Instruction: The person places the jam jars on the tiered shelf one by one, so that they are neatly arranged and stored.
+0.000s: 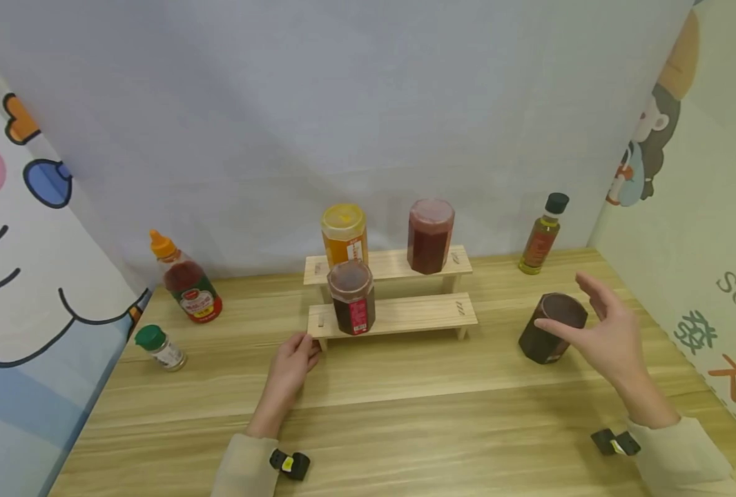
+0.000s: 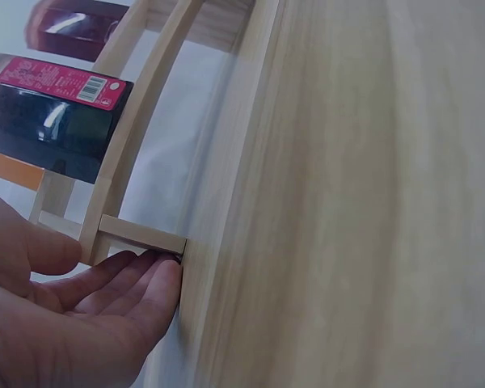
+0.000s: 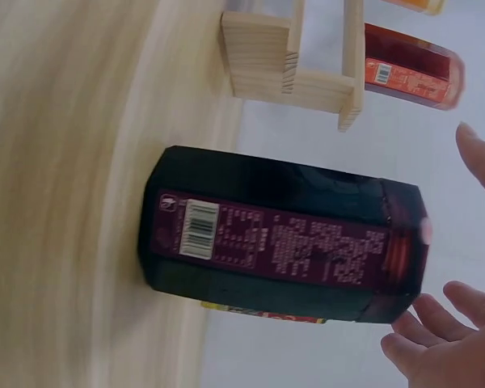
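Right hand: [image 1: 610, 331] held open, fingers spread and apart, just beside the top of the dark jar [image 1: 551, 337]; whether the fingertips touch its rim cannot be told.
Dark jar: found upright on the table [image 1: 405, 414], right of the rack [image 1: 393, 314]; faceted body, near-black contents, reddish-brown top.
Jar label: dark purple panel with white barcode and fine print, seen in the right wrist view [image 3: 275, 242]; print too small to be read; a yellow and red strip is noted on the adjoining face.
Left hand: [image 1: 290, 359] open, fingers relaxed, fingertips laid against the rack's left front leg.
Rack: two wooden steps; a second dark jar with pink label [image 1: 352, 297] on the lower step, an orange jar [image 1: 344, 233] and a red jar [image 1: 430, 235] on the upper.
Other writing: none legible.
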Action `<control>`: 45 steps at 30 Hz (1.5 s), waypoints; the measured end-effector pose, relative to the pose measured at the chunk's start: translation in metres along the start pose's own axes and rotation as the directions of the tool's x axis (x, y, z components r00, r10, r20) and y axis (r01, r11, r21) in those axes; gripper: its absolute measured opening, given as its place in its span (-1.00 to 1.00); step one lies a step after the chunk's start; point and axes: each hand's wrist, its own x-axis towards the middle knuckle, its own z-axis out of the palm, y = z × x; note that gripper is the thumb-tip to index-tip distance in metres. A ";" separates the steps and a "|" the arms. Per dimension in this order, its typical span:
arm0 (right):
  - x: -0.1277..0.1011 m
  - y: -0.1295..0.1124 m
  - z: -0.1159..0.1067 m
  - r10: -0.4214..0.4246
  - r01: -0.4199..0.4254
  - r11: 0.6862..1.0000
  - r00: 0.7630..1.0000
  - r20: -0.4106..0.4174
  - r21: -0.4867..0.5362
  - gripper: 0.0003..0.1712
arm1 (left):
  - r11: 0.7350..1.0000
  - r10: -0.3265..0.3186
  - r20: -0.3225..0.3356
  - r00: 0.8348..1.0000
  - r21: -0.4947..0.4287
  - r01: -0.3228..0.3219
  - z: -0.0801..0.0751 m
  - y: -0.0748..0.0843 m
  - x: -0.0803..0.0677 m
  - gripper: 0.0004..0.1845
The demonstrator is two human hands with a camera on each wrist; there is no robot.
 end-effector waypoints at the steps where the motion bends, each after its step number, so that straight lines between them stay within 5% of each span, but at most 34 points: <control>1: 0.000 0.002 0.000 0.001 -0.001 1.000 1.000 0.001 -0.006 0.05 | 1.000 -0.001 -0.001 1.000 -0.002 0.001 0.000 0.000 0.000 -0.54; 11: -0.006 0.019 0.002 0.061 -0.060 0.998 0.998 0.035 -0.019 0.17 | 1.000 -0.003 -0.003 1.000 0.001 0.003 0.000 0.000 0.000 -0.53; 21: -0.011 0.030 0.001 0.136 -0.134 0.991 0.984 0.110 -0.032 0.08 | 1.000 0.001 0.002 1.000 0.007 -0.001 -0.001 -0.001 -0.001 -0.53; 32: -0.011 0.048 0.010 0.056 -0.066 0.996 0.987 0.148 0.063 -0.14 | 1.000 -0.008 0.002 1.000 -0.001 0.008 -0.001 -0.001 0.000 -0.52; 45: -0.012 0.047 0.008 0.098 -0.090 0.995 0.971 0.217 -0.045 -0.11 | 1.000 -0.010 0.005 1.000 -0.009 0.010 -0.001 0.000 0.001 -0.53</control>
